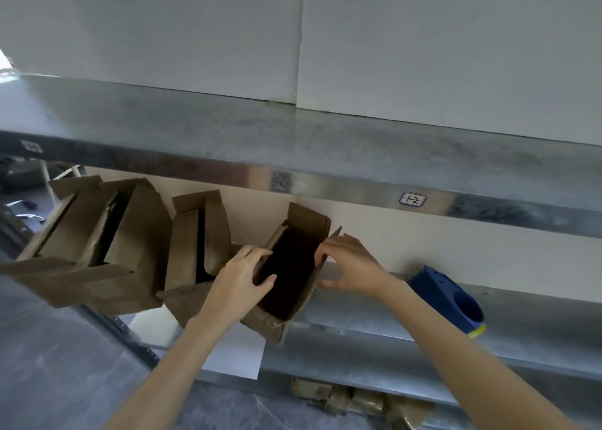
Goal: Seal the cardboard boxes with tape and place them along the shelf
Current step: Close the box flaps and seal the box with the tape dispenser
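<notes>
Open cardboard box (291,273), dark inside, gripped by left hand (239,275), right hand (350,262)

I am showing 2 bare forearms, both uncovered from the bottom edge of the view up to the wrists, with no sleeve reaching into sight. My left hand (242,275) is wearing nothing: no glove, no ring that I can make out, no watch or band at the wrist. My right hand (350,263) is looking the same, bare and unmarked. My fingers are slim, and the nails are looking short and plain, though the picture is too soft to tell more.
</notes>
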Demonstrator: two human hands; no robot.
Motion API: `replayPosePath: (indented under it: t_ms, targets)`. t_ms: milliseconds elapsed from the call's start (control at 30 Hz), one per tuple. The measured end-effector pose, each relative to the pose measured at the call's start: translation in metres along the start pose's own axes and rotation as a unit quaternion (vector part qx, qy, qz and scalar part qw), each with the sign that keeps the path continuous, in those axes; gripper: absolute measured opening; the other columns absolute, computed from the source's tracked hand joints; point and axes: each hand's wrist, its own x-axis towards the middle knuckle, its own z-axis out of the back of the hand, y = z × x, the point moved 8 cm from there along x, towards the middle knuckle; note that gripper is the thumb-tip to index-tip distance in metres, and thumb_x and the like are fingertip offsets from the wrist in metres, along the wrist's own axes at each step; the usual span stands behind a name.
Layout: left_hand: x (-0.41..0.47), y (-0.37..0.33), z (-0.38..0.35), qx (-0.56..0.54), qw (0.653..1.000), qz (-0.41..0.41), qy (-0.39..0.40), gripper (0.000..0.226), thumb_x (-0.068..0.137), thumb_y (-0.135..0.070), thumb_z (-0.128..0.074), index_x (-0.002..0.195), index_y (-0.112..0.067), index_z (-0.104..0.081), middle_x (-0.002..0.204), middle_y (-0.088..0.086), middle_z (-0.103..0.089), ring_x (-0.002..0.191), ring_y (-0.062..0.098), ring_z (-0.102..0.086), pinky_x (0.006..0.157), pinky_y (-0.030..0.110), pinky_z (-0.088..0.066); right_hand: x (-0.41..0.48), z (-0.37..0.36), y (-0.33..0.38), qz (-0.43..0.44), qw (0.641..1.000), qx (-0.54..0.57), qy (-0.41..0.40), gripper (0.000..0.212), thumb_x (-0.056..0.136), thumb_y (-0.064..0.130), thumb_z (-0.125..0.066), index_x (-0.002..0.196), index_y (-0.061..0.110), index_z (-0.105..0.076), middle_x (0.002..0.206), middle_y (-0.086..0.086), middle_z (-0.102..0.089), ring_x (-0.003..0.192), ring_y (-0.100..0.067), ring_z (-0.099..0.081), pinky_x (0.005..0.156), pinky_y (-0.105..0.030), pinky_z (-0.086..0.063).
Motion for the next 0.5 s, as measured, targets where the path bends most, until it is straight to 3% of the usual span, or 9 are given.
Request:
replayPosePath:
  t_ms: [67, 367, 500]
  targets:
    - [0.003, -0.003, 0.0, -0.02, 1.0, -0.014, -0.002, 0.036, 0.088, -0.023, -0.072, 0.122, -0.016, -0.062, 0.115, -0.007, -0.059, 0.104, 0.007, -0.059, 0.089, 0.028, -0.053, -0.01, 0.004, 0.0, -0.007, 1.0, -0.006, -0.006, 0.035, 0.077, 0.048, -0.074, 0.098, 0.024, -0.06, 0.104, 0.008, -0.059, 0.102, -0.013, -0.052, 0.1, -0.037, -0.034]
    - [0.009, -0.011, -0.009, -0.023, 0.999, -0.028, -0.032, 0.027, 0.086, -0.031, -0.072, 0.111, -0.024, -0.067, 0.108, -0.015, -0.064, 0.097, 0.004, -0.06, 0.08, 0.025, -0.053, -0.038, 0.002, 0.0, -0.036, 0.998, -0.046, -0.035, 0.035, 0.078, 0.06, -0.068, 0.101, 0.033, -0.069, 0.108, 0.013, -0.056, 0.107, -0.008, -0.046, 0.103, -0.033, -0.023]
    - [0.014, -0.014, -0.009, -0.025, 0.998, -0.032, -0.045, 0.023, 0.085, -0.031, -0.073, 0.106, -0.025, -0.068, 0.102, -0.016, -0.066, 0.093, 0.005, -0.061, 0.077, 0.025, -0.052, -0.044, 0.002, -0.005, -0.052, 0.997, -0.031, -0.038, 0.029, 0.078, 0.058, -0.068, 0.098, 0.036, -0.07, 0.105, 0.014, -0.053, 0.104, -0.008, -0.044, 0.102, -0.039, -0.022]
